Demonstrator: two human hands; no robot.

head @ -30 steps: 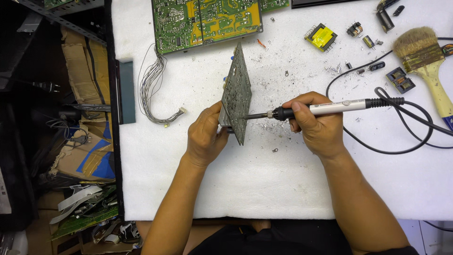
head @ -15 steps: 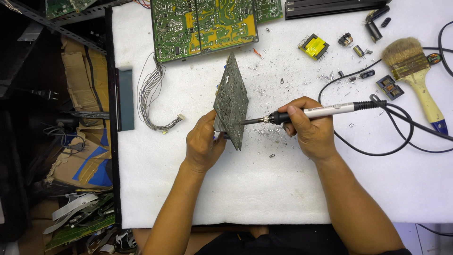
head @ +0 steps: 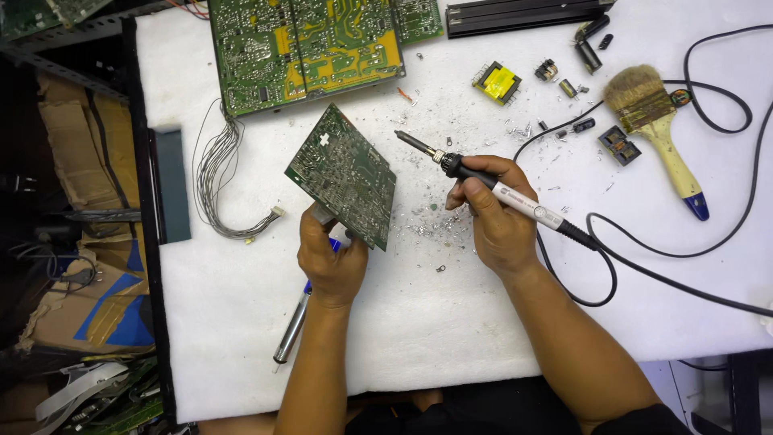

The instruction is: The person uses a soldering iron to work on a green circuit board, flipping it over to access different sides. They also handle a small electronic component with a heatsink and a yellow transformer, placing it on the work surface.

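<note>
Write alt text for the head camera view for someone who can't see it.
A person's left hand holds a small green circuit board tilted above a white padded table, while the right hand grips a black-and-grey soldering iron, tip clear of it. A wooden-handled brush lies right.

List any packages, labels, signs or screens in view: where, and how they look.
No screens or signs.
Soldering iron, right hand: pale handle bearing a small printed label.
Flattened cardboard, left of the table: brown, one piece with blue patches.
Small board, left hand: green, a white cross mark.
</note>
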